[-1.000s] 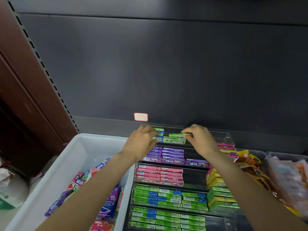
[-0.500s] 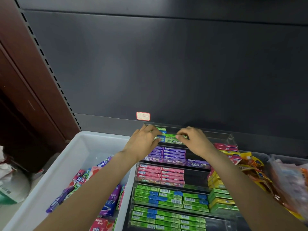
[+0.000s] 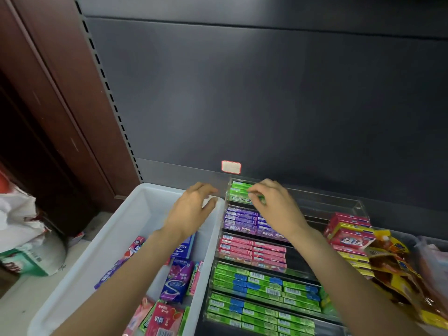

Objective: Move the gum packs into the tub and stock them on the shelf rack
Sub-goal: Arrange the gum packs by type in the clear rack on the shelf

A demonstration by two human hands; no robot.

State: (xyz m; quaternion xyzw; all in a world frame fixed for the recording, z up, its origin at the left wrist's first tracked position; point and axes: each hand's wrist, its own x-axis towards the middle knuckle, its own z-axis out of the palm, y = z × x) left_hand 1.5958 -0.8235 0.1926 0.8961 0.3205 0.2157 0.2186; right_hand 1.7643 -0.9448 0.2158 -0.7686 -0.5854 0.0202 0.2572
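A clear stepped shelf rack (image 3: pixel 358 207) holds rows of gum packs: green packs (image 3: pixel 238 195) in the top tier, then purple (image 3: pixel 240 218), pink (image 3: pixel 252 251) and green-blue rows (image 3: pixel 261 282) below. My right hand (image 3: pixel 271 204) pinches a green pack in the top tier. My left hand (image 3: pixel 191 209) hovers over the far right rim of the white tub (image 3: pixel 121 229), fingers loosely curled, holding nothing. Loose gum packs (image 3: pixel 177 280) in purple, blue and pink lie in the tub.
Boxed gum (image 3: pixel 349 232) and yellow snack bags (image 3: pixel 397 265) crowd the right of the rack. A dark shelf back panel (image 3: pixel 266 93) rises behind, with a price tag (image 3: pixel 231 166). A white plastic bag (image 3: pixel 21 229) sits on the floor at left.
My left hand has come off the green packs in the top tier and moved left over the tub rim. My right hand stays at the top tier. The view shifted right.
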